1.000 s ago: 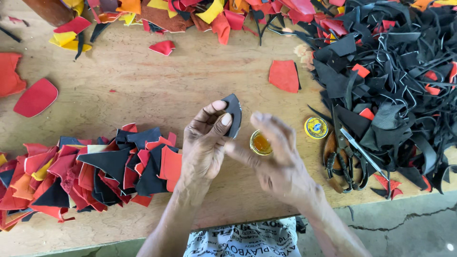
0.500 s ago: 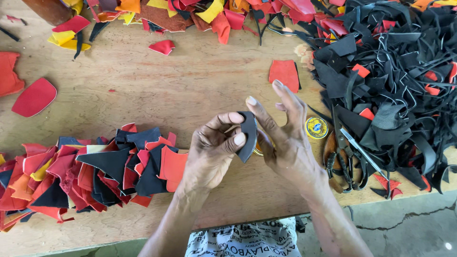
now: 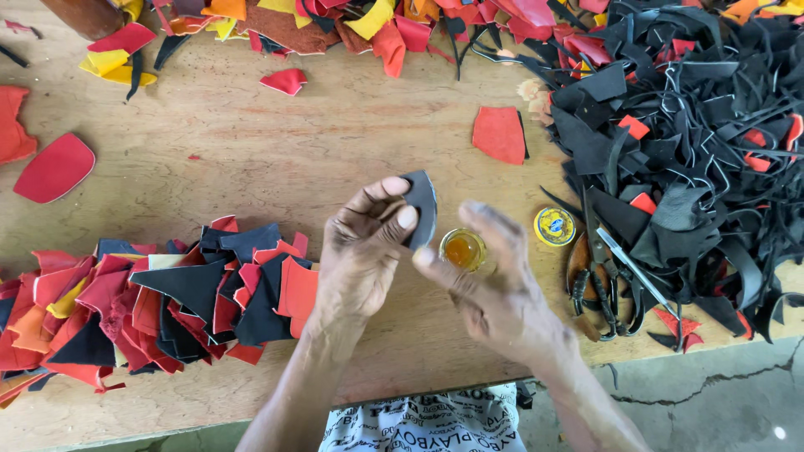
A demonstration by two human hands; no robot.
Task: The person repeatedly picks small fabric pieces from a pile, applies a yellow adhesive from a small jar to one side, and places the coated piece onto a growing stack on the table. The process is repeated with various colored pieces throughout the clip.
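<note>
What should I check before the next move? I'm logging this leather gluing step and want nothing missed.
1. Black piece gripped: ok, pinched between the left hand thumb and fingers.
2. Right hand free: ok, it holds nothing and hovers by the glue pot.
3. Glue pot open: ok, amber content shows, and the yellow lid lies beside it.
4. Glue on the fingertip: cannot tell, the hand is blurred.
5. Scissors out of the way: ok, they lie to the right, apart from both hands.
6. Room on the table: ok, bare wood beyond the hands.
</note>
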